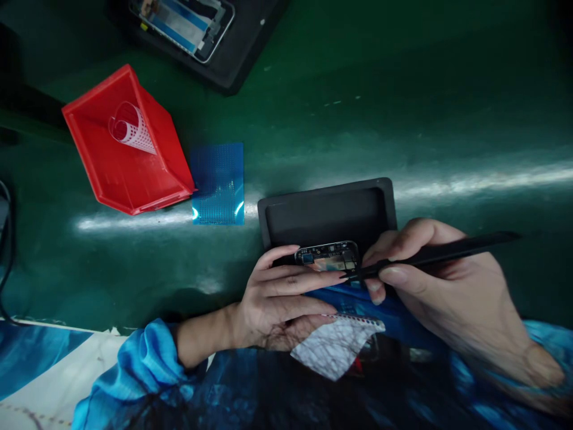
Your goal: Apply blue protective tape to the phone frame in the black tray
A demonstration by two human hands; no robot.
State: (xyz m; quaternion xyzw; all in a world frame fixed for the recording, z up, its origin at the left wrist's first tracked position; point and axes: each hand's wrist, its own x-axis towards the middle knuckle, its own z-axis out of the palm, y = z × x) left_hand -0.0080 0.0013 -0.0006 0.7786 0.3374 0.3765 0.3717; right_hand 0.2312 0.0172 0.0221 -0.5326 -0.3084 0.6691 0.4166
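Note:
An opened phone (330, 257) with its inner board showing lies at the near side of a black tray (326, 194). My left hand (280, 298) reaches across it, fingers extended over and beside the phone. Between the thumb and a finger of that hand is a whitish sheet (338, 345) with a row of small dots along its upper edge. My right hand (441, 280) grips black tweezers (421, 257), whose tips meet the left fingertip just over the phone. The fingers hide part of the phone's lower side.
A red bin (129, 173) holding a curled, perforated white strip (134, 131) stands on the green table (447, 113). Beside it lies a blue dotted sheet (218, 185). Farther back, another opened phone (188, 27) rests on a black tray (228, 71). A dark cable (8, 257) runs at the left edge.

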